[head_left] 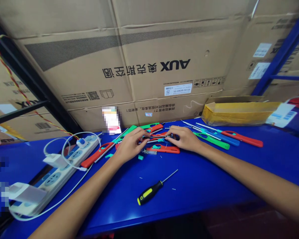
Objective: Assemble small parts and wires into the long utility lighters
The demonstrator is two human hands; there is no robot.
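Note:
My left hand (133, 143) and my right hand (181, 137) are closed in pinches facing each other over the middle of the table. Between their fingertips runs a thin dark wire (156, 136); its finer details are too small to make out. Just below the hands lies a red lighter body (168, 149) with a teal trigger, beside a small clear part (150, 152) and a teal cap piece (141, 157). Closer to the front edge rests a black-and-yellow screwdriver (151, 192), its tip pointing up and right.
Long-reach lighters lie on both sides: red (97, 155) at left, green (211, 139), blue (228, 137) and red (244, 137) at right. A white power strip (56, 176) with chargers and cables occupies the left. A yellow-taped carton (236, 113) stands at back right against large cardboard boxes (139, 43).

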